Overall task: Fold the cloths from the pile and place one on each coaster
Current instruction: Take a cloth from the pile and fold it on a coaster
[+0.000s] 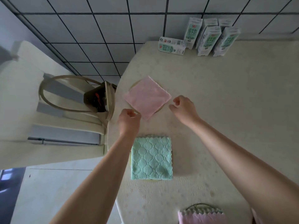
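While the folded pink cloth (147, 96) lies on its coaster (159, 108), your left hand (129, 118) sits curled and your right hand (184, 108) loosely curled beside it, both empty; the milk cartons (208, 39) read "纯牛奶".

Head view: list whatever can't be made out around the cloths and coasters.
All in the head view.
Far coaster: only rim slivers show; pink cloth covers it.
Near coaster: almost wholly under green cloth.
Bottom cloth: cut by frame edge.
Left hand: grip on pink cloth unclear; curled fingers hide it.
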Demonstrator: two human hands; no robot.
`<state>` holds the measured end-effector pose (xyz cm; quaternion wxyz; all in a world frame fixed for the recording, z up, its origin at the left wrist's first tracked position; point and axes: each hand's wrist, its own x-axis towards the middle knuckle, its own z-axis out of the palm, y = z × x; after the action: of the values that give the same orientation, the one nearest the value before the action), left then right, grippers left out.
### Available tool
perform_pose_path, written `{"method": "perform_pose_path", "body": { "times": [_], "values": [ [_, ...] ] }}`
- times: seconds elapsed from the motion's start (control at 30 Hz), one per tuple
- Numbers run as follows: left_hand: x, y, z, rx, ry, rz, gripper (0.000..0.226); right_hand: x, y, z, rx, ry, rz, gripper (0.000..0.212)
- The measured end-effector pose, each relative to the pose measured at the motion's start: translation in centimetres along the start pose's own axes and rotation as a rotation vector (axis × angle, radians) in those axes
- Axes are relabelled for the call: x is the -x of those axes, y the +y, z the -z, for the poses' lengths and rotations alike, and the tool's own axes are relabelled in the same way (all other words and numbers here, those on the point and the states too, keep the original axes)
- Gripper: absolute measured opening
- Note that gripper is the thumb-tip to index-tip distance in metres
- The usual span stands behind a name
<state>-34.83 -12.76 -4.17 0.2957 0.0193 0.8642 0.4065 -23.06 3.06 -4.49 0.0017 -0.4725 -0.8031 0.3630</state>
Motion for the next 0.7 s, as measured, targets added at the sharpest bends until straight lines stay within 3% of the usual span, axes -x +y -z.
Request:
{"method": "perform_pose_path", "body": {
  "times": [0.13,0.37,0.53,0.7],
  "values": [
    [-2.2,0.9,-1.8,-0.001,0.016,0.205,0.044,-2.7,-2.3,-0.3,-0.024,0.000,-0.045,0.048],
    [-2.3,1.5,-3.4,-0.151,0.058,0.150,0.051,-4.7,-3.0,-1.6,0.018,-0.081,-0.055,0.061],
    [-1.8,1.5,-3.8,-0.185,0.068,0.097,0.036,-4.8,-2.7,-1.9,-0.061,-0.109,-0.078,0.047],
    [-1.7,1.9,-3.6,0.089,0.046,0.254,0.030,-5.1,-3.8,-1.6,-0.119,-0.112,-0.092,0.009]
  ]
}}
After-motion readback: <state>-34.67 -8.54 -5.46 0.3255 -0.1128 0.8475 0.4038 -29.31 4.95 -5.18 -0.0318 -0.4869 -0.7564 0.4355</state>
